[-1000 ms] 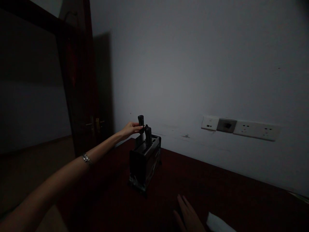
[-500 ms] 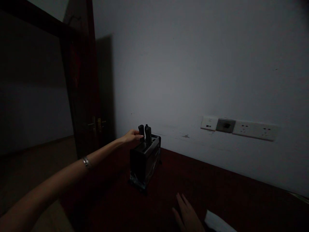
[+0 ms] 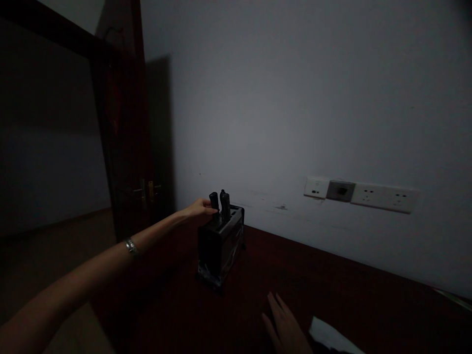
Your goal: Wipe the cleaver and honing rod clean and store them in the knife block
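A black knife block stands upright on the dark red tabletop, with a few black handles rising from its slotted top. My left hand reaches in from the left, its fingers closed on the leftmost knife handle, whose lower end is still at the block's top. That handle leans slightly left; any blade is hidden inside. Just right of it are other black handles. Low in the view, my right hand lies on the table with fingers stretched out, holding nothing.
Beside my right hand is a white piece, paper or cloth, I cannot tell. A pale wall with sockets rises behind the table. At left are a dark red door with a handle and a doorway. The room is dim.
The leftmost handle, in my left hand's fingers, leans a touch more to the left. The view has shifted slightly; my right hand has stayed almost where it was.
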A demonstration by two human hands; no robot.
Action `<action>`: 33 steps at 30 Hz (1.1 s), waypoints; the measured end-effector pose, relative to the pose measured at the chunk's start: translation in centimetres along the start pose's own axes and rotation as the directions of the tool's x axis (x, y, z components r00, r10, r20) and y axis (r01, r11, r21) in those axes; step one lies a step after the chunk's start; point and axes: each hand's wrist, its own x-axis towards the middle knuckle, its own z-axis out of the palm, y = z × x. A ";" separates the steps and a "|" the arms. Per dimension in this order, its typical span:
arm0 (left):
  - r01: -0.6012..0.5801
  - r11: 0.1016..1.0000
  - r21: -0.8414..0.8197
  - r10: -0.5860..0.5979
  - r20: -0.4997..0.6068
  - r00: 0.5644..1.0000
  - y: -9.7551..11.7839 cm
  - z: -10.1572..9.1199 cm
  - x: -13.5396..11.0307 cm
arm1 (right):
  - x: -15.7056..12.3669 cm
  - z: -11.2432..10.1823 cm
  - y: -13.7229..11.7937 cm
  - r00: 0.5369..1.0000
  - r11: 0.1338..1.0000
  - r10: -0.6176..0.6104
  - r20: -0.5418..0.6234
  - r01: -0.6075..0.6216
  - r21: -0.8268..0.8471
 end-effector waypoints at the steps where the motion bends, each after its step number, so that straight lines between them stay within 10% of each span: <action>1: -0.007 1.000 0.002 0.007 0.010 1.000 0.1 0.0 -0.1 | 0.0 -0.2 -0.2 1.000 1.000 0.006 0.007 -0.006 0.004; 11: -0.067 0.992 0.109 0.061 0.059 0.996 1.0 -1.3 -0.1 | -0.2 -1.0 -0.9 0.999 0.999 0.035 -0.013 -0.035 0.039; 15: -0.068 0.992 0.109 0.081 -0.114 0.990 -0.3 -4.2 1.3 | -0.2 -1.3 -1.1 0.999 0.998 0.045 -0.008 -0.045 0.037; 23: 0.244 0.789 0.564 -0.062 -0.321 0.945 -9.8 -6.4 0.4 | -0.3 -1.2 -1.4 0.995 0.994 0.083 -0.046 -0.080 0.074; 33: 0.244 0.436 0.866 -0.010 -0.266 0.964 -20.5 -4.3 -2.7 | 1.3 -4.0 -2.0 0.972 0.932 0.233 0.026 -0.231 0.281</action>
